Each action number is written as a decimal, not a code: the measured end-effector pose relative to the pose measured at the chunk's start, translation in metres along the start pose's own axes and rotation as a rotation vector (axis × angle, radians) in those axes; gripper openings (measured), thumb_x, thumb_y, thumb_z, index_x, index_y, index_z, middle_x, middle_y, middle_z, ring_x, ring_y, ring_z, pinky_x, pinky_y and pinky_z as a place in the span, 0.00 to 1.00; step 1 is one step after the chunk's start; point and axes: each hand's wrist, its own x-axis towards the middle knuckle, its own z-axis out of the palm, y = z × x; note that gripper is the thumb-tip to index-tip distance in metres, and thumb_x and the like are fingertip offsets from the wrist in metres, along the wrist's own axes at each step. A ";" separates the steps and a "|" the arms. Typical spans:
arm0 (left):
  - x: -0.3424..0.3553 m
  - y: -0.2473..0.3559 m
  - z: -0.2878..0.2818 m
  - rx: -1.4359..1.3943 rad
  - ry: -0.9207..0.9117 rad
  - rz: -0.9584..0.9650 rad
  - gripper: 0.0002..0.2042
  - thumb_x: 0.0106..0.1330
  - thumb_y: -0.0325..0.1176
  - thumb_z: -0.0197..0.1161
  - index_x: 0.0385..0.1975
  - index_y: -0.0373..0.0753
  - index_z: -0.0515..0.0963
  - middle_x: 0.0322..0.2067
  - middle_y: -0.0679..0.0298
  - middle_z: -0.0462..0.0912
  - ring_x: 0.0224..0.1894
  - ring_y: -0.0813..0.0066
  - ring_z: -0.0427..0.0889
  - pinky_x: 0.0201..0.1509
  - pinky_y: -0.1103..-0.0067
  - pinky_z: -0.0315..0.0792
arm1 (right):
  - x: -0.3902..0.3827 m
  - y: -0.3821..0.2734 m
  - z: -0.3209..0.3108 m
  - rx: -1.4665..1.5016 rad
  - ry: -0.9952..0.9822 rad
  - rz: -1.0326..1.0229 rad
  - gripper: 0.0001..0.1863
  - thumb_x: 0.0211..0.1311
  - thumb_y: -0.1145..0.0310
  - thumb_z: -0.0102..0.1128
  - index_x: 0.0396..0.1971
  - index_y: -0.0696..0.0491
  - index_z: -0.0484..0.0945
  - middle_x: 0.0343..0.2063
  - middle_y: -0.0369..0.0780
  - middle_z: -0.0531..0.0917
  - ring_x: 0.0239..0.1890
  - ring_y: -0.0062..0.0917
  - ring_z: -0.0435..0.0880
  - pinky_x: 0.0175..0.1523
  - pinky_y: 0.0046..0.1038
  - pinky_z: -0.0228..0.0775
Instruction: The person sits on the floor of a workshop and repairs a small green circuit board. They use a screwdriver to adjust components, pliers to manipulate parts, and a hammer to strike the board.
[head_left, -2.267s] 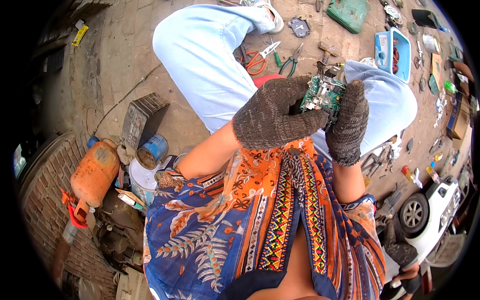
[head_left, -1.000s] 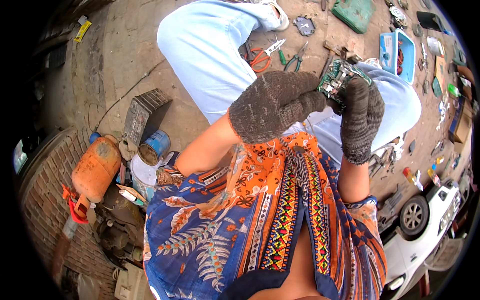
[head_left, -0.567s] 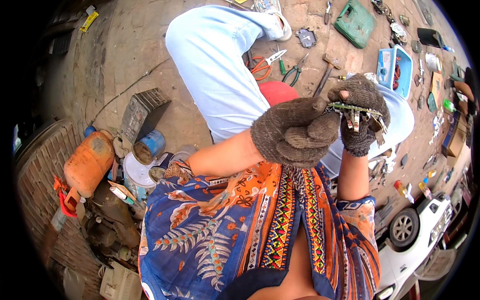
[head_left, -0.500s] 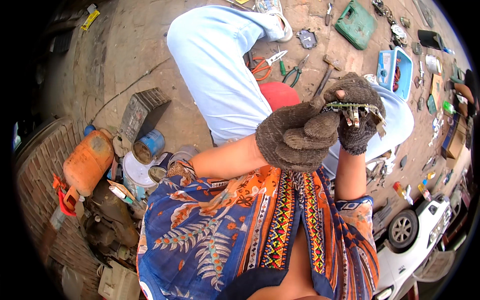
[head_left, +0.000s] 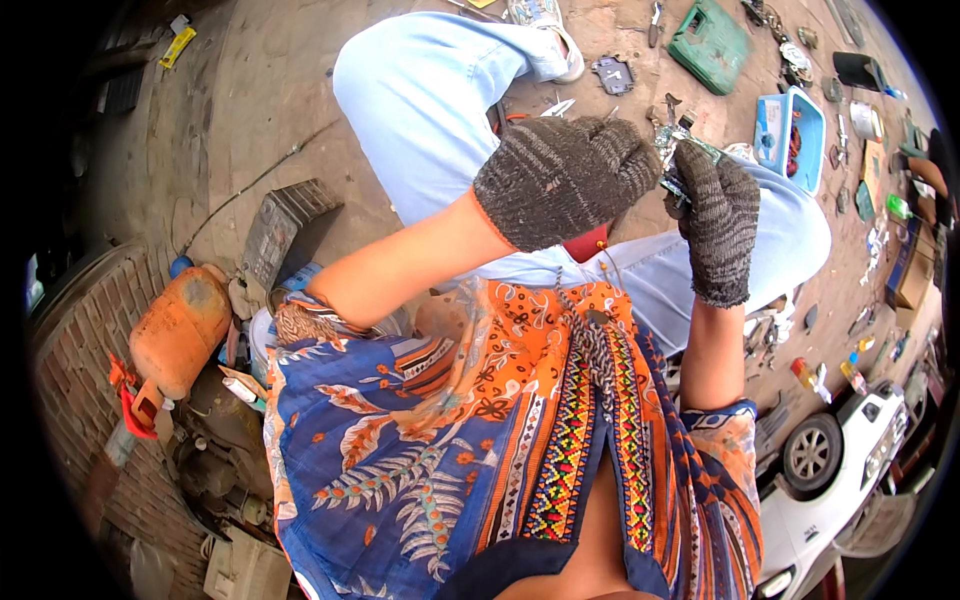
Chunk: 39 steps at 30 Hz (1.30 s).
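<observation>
Both my hands wear dark knitted work gloves, raised over my right leg. A small circuit board [head_left: 680, 150] with green and silvery metal parts sits between them, its far edge sticking up past the fingers. My right hand [head_left: 722, 225] grips its right side with curled fingers. From the left, my left hand [head_left: 565, 182] reaches across with its back uppermost and its fingers closed at the board's left edge; their tips are partly hidden. A red seat-like object [head_left: 588, 245] shows below my left hand, between my legs.
On the ground beyond lie a green plastic case [head_left: 710, 47], a dark square part [head_left: 613, 75] and a blue bin [head_left: 805, 145]. Scattered scrap spreads along the right, near a white vehicle [head_left: 835, 480]. An orange gas cylinder [head_left: 180, 330] and a dark ribbed box [head_left: 285, 230] stand left.
My left hand has turned back-up and moved up, now covering the pliers and hammer. My right hand has rotated, and the circuit board, edge-on before, is tilted farther from me.
</observation>
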 end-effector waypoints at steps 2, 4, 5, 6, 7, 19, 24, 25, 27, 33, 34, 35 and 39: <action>0.001 -0.002 0.001 -0.050 -0.060 0.009 0.12 0.52 0.34 0.60 0.38 0.44 0.77 0.34 0.63 0.77 0.29 0.68 0.78 0.26 0.76 0.71 | -0.003 -0.003 -0.003 0.276 -0.051 0.303 0.08 0.57 0.68 0.58 0.35 0.53 0.81 0.20 0.40 0.79 0.22 0.25 0.78 0.27 0.26 0.68; 0.002 -0.005 0.005 -0.149 -0.018 0.037 0.12 0.53 0.32 0.58 0.38 0.44 0.78 0.35 0.61 0.77 0.30 0.68 0.78 0.27 0.76 0.71 | 0.000 -0.005 -0.008 0.213 -0.044 0.237 0.09 0.58 0.68 0.58 0.34 0.55 0.81 0.21 0.40 0.80 0.22 0.23 0.78 0.27 0.25 0.68; 0.002 -0.009 0.010 -0.225 0.055 0.060 0.12 0.54 0.31 0.58 0.38 0.43 0.78 0.35 0.60 0.78 0.30 0.68 0.78 0.28 0.76 0.72 | 0.001 -0.009 -0.011 0.277 -0.040 0.273 0.09 0.58 0.67 0.58 0.34 0.55 0.81 0.21 0.40 0.80 0.22 0.22 0.78 0.27 0.25 0.68; 0.000 -0.011 0.015 -0.299 0.129 0.082 0.11 0.55 0.30 0.58 0.39 0.42 0.78 0.35 0.59 0.78 0.31 0.68 0.79 0.29 0.76 0.73 | 0.002 -0.012 -0.013 0.341 -0.036 0.307 0.10 0.58 0.66 0.59 0.34 0.56 0.81 0.20 0.40 0.81 0.22 0.22 0.78 0.27 0.25 0.67; -0.003 -0.009 0.019 -0.420 0.128 0.019 0.11 0.55 0.28 0.58 0.39 0.41 0.78 0.35 0.58 0.78 0.31 0.68 0.79 0.31 0.76 0.73 | 0.002 -0.012 -0.014 0.341 -0.028 0.291 0.10 0.58 0.65 0.59 0.35 0.55 0.81 0.21 0.40 0.81 0.21 0.22 0.78 0.26 0.25 0.67; -0.012 0.010 0.076 -0.532 0.426 -0.233 0.13 0.59 0.26 0.54 0.45 0.35 0.72 0.27 0.62 0.76 0.25 0.75 0.77 0.26 0.82 0.71 | 0.008 -0.007 -0.005 0.123 0.019 0.087 0.09 0.56 0.64 0.61 0.34 0.51 0.81 0.22 0.39 0.80 0.23 0.29 0.78 0.29 0.28 0.68; -0.013 0.017 0.055 -1.897 -0.049 -0.863 0.08 0.65 0.35 0.51 0.34 0.38 0.72 0.16 0.73 0.66 0.12 0.87 0.60 0.11 0.88 0.51 | 0.005 0.009 -0.011 0.026 -0.092 -0.042 0.10 0.53 0.64 0.63 0.34 0.52 0.80 0.27 0.40 0.79 0.30 0.33 0.78 0.35 0.31 0.68; -0.010 0.019 0.051 -2.253 -0.103 -1.059 0.08 0.66 0.37 0.50 0.33 0.40 0.72 0.15 0.75 0.64 0.10 0.89 0.57 0.09 0.89 0.47 | 0.003 0.011 -0.013 0.015 -0.088 -0.087 0.10 0.52 0.65 0.63 0.33 0.52 0.80 0.27 0.40 0.79 0.31 0.33 0.78 0.35 0.31 0.68; -0.011 0.029 0.050 -2.385 -0.128 -1.099 0.10 0.68 0.39 0.49 0.30 0.40 0.71 0.14 0.75 0.64 0.09 0.89 0.55 0.09 0.89 0.47 | -0.002 0.014 -0.018 -0.009 -0.076 -0.174 0.09 0.52 0.65 0.63 0.33 0.52 0.79 0.28 0.40 0.79 0.32 0.33 0.78 0.36 0.31 0.69; -0.013 0.044 0.029 -2.726 -0.364 -0.994 0.18 0.70 0.48 0.42 0.21 0.45 0.67 0.09 0.75 0.61 0.06 0.85 0.55 0.09 0.86 0.52 | -0.032 -0.001 -0.019 0.275 0.035 0.089 0.11 0.53 0.62 0.63 0.32 0.53 0.78 0.26 0.40 0.80 0.29 0.33 0.80 0.34 0.30 0.69; -0.013 0.044 0.025 -2.760 -0.349 -0.958 0.18 0.70 0.47 0.42 0.21 0.45 0.67 0.08 0.76 0.61 0.06 0.85 0.55 0.09 0.86 0.51 | -0.037 -0.003 -0.016 0.327 0.044 0.164 0.12 0.53 0.62 0.63 0.33 0.54 0.78 0.26 0.40 0.81 0.28 0.33 0.80 0.35 0.30 0.69; -0.014 0.045 0.025 -2.792 -0.326 -0.923 0.17 0.70 0.47 0.43 0.22 0.44 0.67 0.08 0.76 0.60 0.06 0.85 0.54 0.09 0.86 0.51 | -0.044 0.005 -0.005 0.250 0.211 0.035 0.15 0.54 0.60 0.62 0.36 0.56 0.77 0.27 0.41 0.81 0.29 0.32 0.81 0.35 0.29 0.70; -0.013 0.039 0.008 -2.899 -0.182 -0.854 0.16 0.70 0.45 0.43 0.23 0.43 0.67 0.09 0.76 0.61 0.06 0.85 0.55 0.09 0.85 0.53 | -0.039 -0.007 0.023 0.457 0.355 0.111 0.17 0.57 0.60 0.60 0.39 0.58 0.76 0.28 0.41 0.82 0.31 0.27 0.81 0.37 0.28 0.72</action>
